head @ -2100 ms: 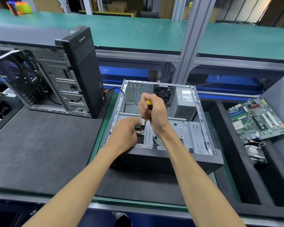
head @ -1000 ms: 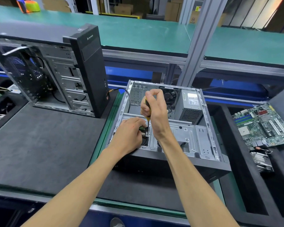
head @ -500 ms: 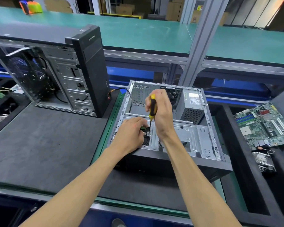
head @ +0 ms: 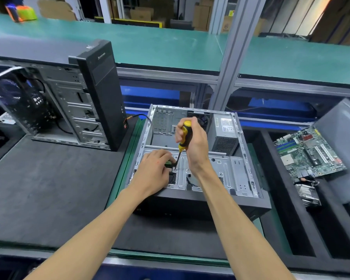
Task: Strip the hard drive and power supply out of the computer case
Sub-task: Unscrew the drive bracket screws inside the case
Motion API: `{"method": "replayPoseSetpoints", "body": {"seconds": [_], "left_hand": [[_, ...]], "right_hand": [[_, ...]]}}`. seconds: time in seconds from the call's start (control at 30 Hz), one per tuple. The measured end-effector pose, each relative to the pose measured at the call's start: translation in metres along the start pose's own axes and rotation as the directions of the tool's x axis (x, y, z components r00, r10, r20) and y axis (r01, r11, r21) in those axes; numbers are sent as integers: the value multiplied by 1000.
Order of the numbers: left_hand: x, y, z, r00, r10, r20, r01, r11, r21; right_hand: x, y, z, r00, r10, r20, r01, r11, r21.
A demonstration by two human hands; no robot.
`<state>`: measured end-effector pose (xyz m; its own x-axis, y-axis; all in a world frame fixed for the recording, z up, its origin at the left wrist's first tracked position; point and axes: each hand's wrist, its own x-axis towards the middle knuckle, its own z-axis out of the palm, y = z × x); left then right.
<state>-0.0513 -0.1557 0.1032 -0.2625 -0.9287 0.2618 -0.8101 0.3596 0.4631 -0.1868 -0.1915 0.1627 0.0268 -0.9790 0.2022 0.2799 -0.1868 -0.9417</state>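
The upright tower (head: 101,93) reads "lenovo"; the open case (head: 249,196) holds a power supply (head: 224,132). Right grip (head: 192,142) clasps a screwdriver (head: 185,136); left grip (head: 153,170) pinches a green part (head: 168,163).

An electronics teardown workshop: long green-matted counter (head: 170,47) lines on grey metal framing (head: 228,63), opened computer cases (head: 190,154) on dark foam pads (head: 49,188), a loose motherboard (head: 309,152) in a bin to the right, cardboard boxes (head: 202,15) stacked far behind.
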Motion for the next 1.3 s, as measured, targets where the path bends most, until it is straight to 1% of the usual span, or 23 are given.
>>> {"method": "replayPoseSetpoints", "body": {"seconds": [0.07,0.1,0.27,0.43,0.57,0.6,0.67,0.73,0.8,0.9,1.0,1.07,1.23,1.3], "left_hand": [[0,0,1,1000,11,-12,-11,1000,-15],[0,0,1,1000,16,-20,-17,1000,-26],[0,-2,2,999,45,13,-45,999,-28],[2,-7,7,999,51,-12,-52,996,-72],[4,-9,8,999,34,-12,-35,995,-98],[5,-9,8,999,31,-10,-32,995,-99],[6,-9,8,999,30,-13,-31,993,-110],[5,-10,8,999,32,-25,-35,991,-126],[5,-10,9,999,40,-33,-43,992,-120],[5,-12,10,999,43,-7,-44,994,-101],[4,-11,9,999,41,13,-40,993,-107],[5,-11,9,999,44,9,-43,993,-113],[4,-11,7,999,35,3,-34,993,-113],[4,-10,6,999,35,2,-34,993,-113]], "right_hand": [[-1,-1,0,1000,20,4,-20,998,51],[-1,-1,1,1000,17,-3,-17,999,49],[-5,-4,4,999,-35,-41,31,996,-81],[-7,-6,13,998,-37,-59,34,998,-60],[-7,-7,14,995,-64,-79,51,987,-151],[-7,-8,15,996,-55,-77,43,987,-153],[-5,-9,16,997,-32,-73,24,994,-103],[-5,-7,17,996,-40,-78,33,996,-82],[-5,-3,16,994,-59,-90,49,993,-111],[-3,-2,11,993,-71,-93,54,984,-171],[-2,-3,9,998,-33,-60,28,996,-87],[-2,-1,9,997,-26,-68,22,998,-58],[-2,-1,8,994,-36,-102,21,990,-142],[-1,-3,10,995,-17,-103,7,995,-96]]}}
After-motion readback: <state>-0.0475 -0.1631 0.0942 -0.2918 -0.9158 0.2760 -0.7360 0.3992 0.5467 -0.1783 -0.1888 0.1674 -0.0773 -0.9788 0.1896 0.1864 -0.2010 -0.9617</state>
